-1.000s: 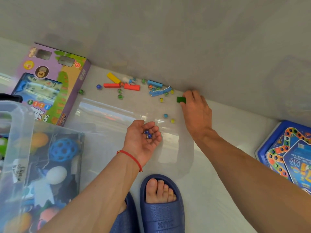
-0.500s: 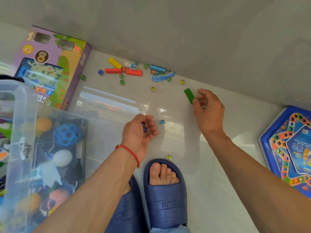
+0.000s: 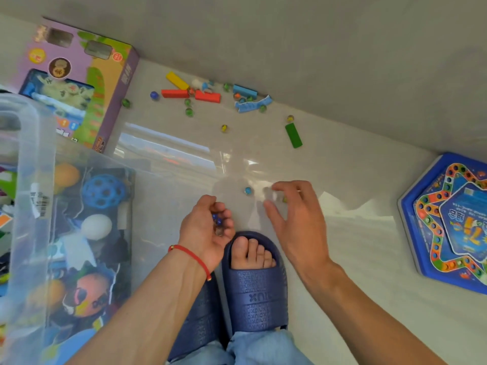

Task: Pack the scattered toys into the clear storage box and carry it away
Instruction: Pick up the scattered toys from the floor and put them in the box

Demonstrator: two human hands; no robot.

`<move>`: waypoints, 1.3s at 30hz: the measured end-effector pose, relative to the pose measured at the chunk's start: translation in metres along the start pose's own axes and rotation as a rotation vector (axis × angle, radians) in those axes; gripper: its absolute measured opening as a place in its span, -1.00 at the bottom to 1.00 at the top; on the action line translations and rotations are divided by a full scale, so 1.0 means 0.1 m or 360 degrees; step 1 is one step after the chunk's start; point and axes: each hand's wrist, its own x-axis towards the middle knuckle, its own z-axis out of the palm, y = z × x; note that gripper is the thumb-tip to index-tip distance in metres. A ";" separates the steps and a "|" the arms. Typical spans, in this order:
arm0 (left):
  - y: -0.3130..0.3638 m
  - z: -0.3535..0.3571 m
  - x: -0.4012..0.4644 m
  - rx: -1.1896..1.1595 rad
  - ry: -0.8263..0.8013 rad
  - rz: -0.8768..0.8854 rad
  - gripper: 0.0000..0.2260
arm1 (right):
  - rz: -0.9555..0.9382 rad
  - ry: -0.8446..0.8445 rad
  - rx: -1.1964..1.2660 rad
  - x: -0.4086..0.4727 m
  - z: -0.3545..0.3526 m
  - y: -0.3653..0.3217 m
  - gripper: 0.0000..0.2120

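- Left hand (image 3: 204, 230) palm up, fingers curled round a few small blue marbles (image 3: 216, 219), cupped just above the toes of a dark blue slipper (image 3: 254, 283).
- Right hand (image 3: 296, 222) over the floor (image 3: 342, 196), fingers spread and loosely bent, nothing clearly held; fingertips blurred.
- Blue marble (image 3: 248, 191) on floor just left of right fingertips, apart from them; a second small marble partly hidden under the right hand.
- Green block (image 3: 293, 135) lying flat on floor, well beyond right hand, near the wall.
- Yellowish marble (image 3: 290, 118) just above green block; another marble (image 3: 224, 128) to its left.
- Against the wall: yellow block (image 3: 177, 80), two red blocks (image 3: 175, 93) (image 3: 207, 96), light blue block (image 3: 245, 91), blue toy plane (image 3: 253, 104), several green marbles and one blue marble (image 3: 154, 95) scattered among them.
- Clear storage box (image 3: 26, 206) at left edge, on floor, already holding toys: blue holed ball (image 3: 103, 191), white egg-shaped ball (image 3: 96, 227), orange balls, other pieces blurred through the plastic.
- Purple toy carton (image 3: 79, 83) flat on floor behind the storage box, touching the wall.
- Blue star-shaped board game (image 3: 453, 222) on floor at far right, well apart from both hands.
- Second slipper mostly hidden under left forearm; light jeans hem at bottom edge.
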 end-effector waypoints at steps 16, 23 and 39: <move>-0.04 -0.08 0.09 0.0029 0.0217 0.0416 -0.74 | -0.0430 -0.0536 0.0112 0.27 0.30 -0.30 -0.87; 0.00 0.01 0.04 -0.0285 -0.0378 0.0002 -0.81 | -0.0343 -0.0318 0.0348 0.48 0.08 -0.51 -0.91; 0.08 0.08 -0.45 -0.0179 -0.0239 -0.0118 -0.64 | -0.0012 0.0001 -0.0222 1.20 0.08 0.47 -0.91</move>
